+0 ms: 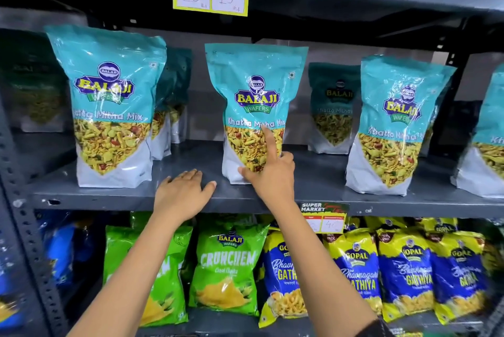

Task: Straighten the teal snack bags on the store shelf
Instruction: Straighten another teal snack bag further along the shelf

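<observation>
1. four front-row glossy teal plastic snack bags (256, 107) upright on grey metal shelf (191, 195).
2. right hand (268, 173): index finger extended, touching middle bag, gripping nothing.
3. left hand (185, 189): open, flat on shelf edge.

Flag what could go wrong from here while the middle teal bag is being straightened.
1. The right hand touches the middle teal bag low on its front with one raised finger and no full grasp; a push could tip the upright bag backward.
2. That bag stands near the shelf edge; pulling it forward might drop it.
3. The left hand lies flat on the shelf, not steadying the bag.
</observation>
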Demonstrator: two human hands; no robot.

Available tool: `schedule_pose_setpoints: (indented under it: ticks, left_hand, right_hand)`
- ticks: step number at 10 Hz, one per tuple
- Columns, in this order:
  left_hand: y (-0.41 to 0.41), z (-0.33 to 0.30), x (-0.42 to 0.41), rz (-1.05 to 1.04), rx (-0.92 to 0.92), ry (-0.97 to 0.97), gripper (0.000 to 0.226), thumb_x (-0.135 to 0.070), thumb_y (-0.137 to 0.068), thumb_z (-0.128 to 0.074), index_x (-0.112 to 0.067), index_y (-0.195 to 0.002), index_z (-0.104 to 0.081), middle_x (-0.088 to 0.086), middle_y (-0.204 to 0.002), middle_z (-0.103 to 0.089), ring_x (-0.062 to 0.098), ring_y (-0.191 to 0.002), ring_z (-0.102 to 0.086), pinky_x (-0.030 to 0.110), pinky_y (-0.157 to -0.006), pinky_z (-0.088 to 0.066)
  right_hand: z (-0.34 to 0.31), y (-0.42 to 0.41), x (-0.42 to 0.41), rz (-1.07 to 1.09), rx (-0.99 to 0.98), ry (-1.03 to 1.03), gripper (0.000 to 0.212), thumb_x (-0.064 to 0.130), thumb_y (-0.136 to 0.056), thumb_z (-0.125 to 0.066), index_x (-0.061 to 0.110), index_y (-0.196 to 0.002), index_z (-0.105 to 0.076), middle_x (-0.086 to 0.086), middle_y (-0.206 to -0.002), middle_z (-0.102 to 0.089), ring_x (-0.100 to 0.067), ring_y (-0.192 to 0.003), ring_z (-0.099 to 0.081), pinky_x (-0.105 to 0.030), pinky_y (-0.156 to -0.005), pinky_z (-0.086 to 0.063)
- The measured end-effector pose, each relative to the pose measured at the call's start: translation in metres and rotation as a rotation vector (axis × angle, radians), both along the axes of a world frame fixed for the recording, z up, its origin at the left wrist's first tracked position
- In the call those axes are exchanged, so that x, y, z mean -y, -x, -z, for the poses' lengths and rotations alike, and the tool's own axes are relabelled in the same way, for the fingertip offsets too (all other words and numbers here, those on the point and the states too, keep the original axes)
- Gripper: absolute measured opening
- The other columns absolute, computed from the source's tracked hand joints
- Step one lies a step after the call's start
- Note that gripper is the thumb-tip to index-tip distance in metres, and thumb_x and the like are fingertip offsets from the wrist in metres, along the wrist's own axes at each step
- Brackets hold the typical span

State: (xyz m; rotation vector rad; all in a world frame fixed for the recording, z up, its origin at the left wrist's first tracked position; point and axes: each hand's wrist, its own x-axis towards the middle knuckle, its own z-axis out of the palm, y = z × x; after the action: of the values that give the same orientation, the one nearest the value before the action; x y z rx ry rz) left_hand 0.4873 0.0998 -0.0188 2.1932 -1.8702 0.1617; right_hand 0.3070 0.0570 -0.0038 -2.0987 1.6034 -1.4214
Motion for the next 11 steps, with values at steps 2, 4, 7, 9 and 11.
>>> schedule_pose_setpoints:
  ticks: [2,4,7,9,11]
  left_hand:
    - [0.001,-0.001,-0.001,-0.008,0.005,-0.019,0.068,-0.056,-0.096,-0.019,-0.018,-0.152,-0.025,-0.001,-0.162,-0.022,0.015,-0.148,-0.021,0.041,-0.120,-0.018]
    - [-0.001,-0.005,-0.008,-0.015,-0.001,-0.042,0.069,-0.056,-0.097,-0.019,-0.016,-0.153,-0.024,0.000,-0.162,-0.021,0.016,-0.149,-0.021,0.041,-0.120,-0.017]
    - [0.003,-0.005,-0.003,-0.003,-0.001,-0.047,0.068,-0.056,-0.097,-0.019,-0.016,-0.152,-0.026,0.001,-0.162,-0.022,0.016,-0.148,-0.023,0.041,-0.119,-0.017]
    - [0.001,-0.004,-0.002,-0.004,-0.002,-0.050,0.068,-0.056,-0.096,-0.019,-0.017,-0.152,-0.026,0.001,-0.162,-0.023,0.015,-0.148,-0.022,0.042,-0.119,-0.017]
    - [0.001,-0.003,-0.001,-0.004,-0.005,-0.054,0.068,-0.056,-0.096,-0.019,-0.017,-0.152,-0.025,0.000,-0.162,-0.022,0.015,-0.148,-0.021,0.042,-0.119,-0.017]
  right_hand:
    - [0.001,0.005,-0.018,-0.010,0.017,0.022,0.104,0.044,-0.074,-0.079,0.058,-0.144,-0.003,-0.008,-0.107,-0.031,-0.039,-0.083,-0.057,-0.047,-0.087,-0.052]
    - [0.001,0.005,-0.033,0.003,-0.018,0.050,0.103,0.046,-0.076,-0.076,0.054,-0.148,-0.004,-0.013,-0.111,-0.033,-0.037,-0.095,-0.050,-0.042,-0.082,-0.049]
    - [0.003,0.010,-0.035,0.025,-0.013,0.025,0.102,0.047,-0.076,-0.076,0.057,-0.146,-0.002,-0.012,-0.114,-0.032,-0.038,-0.105,-0.045,-0.047,-0.081,-0.050]
    - [0.001,0.009,-0.038,0.036,-0.011,0.015,0.102,0.048,-0.076,-0.076,0.057,-0.146,-0.001,-0.013,-0.117,-0.032,-0.038,-0.108,-0.043,-0.046,-0.078,-0.047]
    - [0.001,0.006,-0.040,0.051,-0.016,0.013,0.102,0.048,-0.077,-0.075,0.057,-0.146,0.000,-0.012,-0.117,-0.031,-0.037,-0.106,-0.042,-0.045,-0.076,-0.046]
